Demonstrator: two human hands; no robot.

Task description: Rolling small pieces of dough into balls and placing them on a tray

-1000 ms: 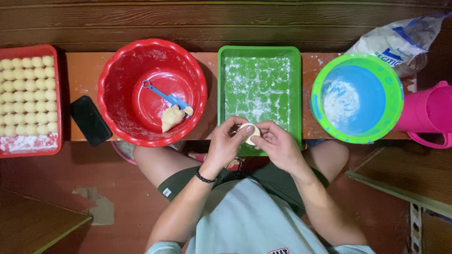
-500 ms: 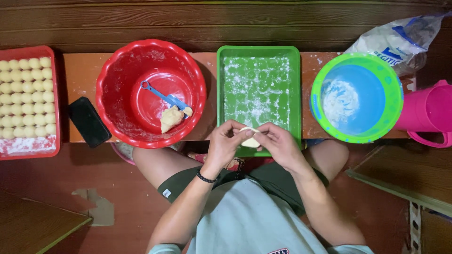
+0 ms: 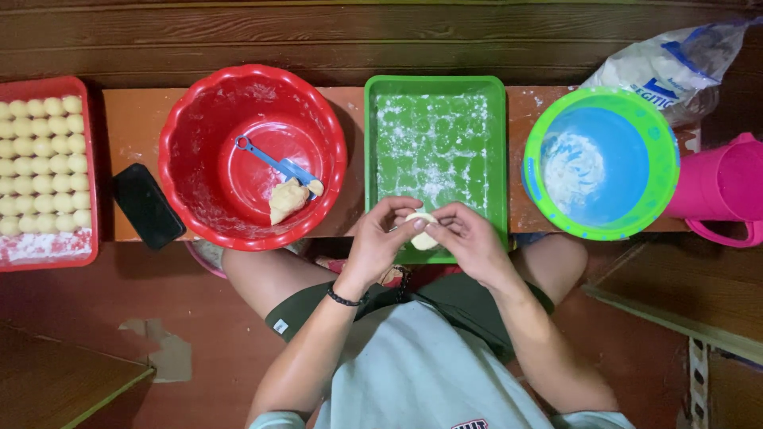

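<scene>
Both of my hands pinch one small pale dough piece [image 3: 421,230] over the near edge of a green floured tray [image 3: 497,151]. My left hand [image 3: 380,241] grips the piece from the left, and my right hand [image 3: 469,238] grips it from the right. Fingers cover most of the dough. To the left stands a red bowl [image 3: 191,143] holding a lump of dough [image 3: 286,200] and a blue spatula [image 3: 274,163].
A red tray [image 3: 48,248] with several rows of dough balls lies at far left, a black phone [image 3: 147,205] beside it. At right are a green-rimmed blue bowl [image 3: 604,163] with flour, a white flour bag [image 3: 664,67] and a pink jug [image 3: 723,191].
My hands have shifted slightly and kept working the dough piece between the fingertips; it looks more closed up than before. Nothing else moved.
</scene>
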